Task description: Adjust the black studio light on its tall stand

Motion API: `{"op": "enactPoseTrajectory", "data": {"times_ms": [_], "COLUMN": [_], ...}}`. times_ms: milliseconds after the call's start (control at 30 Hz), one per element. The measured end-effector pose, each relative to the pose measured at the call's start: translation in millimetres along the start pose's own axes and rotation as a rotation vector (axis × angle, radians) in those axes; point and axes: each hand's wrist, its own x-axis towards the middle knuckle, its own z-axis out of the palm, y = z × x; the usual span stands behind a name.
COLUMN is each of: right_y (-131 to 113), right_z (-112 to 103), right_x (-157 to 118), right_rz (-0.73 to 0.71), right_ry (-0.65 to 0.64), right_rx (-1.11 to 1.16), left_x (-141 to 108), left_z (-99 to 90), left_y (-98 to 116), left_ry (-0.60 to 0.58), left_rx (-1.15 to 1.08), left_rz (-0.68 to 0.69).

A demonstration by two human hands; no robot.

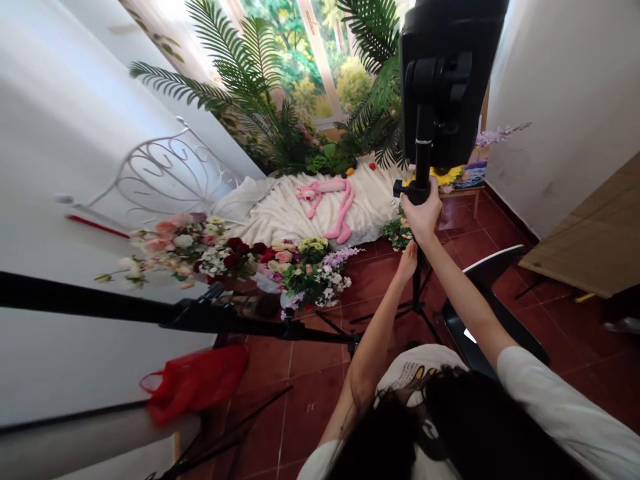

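A black light stand (423, 147) rises upright in front of me, carrying a dark boxy studio light (453, 80) seen from behind. My right hand (424, 210) is closed around the stand's pole, just beneath a collar with a side knob (400, 189). Lower down, my left hand (409, 260) wraps the same pole; its fingers are partly hidden behind it. The stand's tripod legs (415, 307) spread on the red tiled floor.
A pink plush toy (343, 210) lies on white cloth (275, 207) behind artificial flowers (310, 273). Another black stand (135, 310) crosses the left side. A black chair (500, 273) stands close at right, a wooden board (590, 227) beyond. A red bag (195, 383) sits lower left.
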Motion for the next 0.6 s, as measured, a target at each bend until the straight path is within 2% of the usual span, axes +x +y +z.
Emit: {"op": "enactPoseTrajectory", "data": {"times_ms": [133, 233, 400, 500, 600], "right_y": [8, 23, 58, 70, 72], "right_z": [-5, -12, -22, -23, -21], "right_x": [1, -2, -42, -68, -74], "right_rz": [-0.052, -0.006, 0.115, 0.21, 0.245], "right_ry": [-0.024, -0.101, -0.223, -0.182, -0.108], "right_rx": [-0.061, 0.029, 0.215, 0.2, 0.138], "left_x": [0, 2, 4, 5, 4], "left_z": [5.2, 9.8, 9.3, 7.4, 7.5], "left_y": [4, 13, 21, 18, 13], "left_ry": [0.038, 0.055, 0.117, 0.16, 0.142], "left_rx": [-0.072, -0.186, -0.247, -0.266, -0.283], "left_rz": [-0.002, -0.024, -0.101, -0.14, -0.117]}}
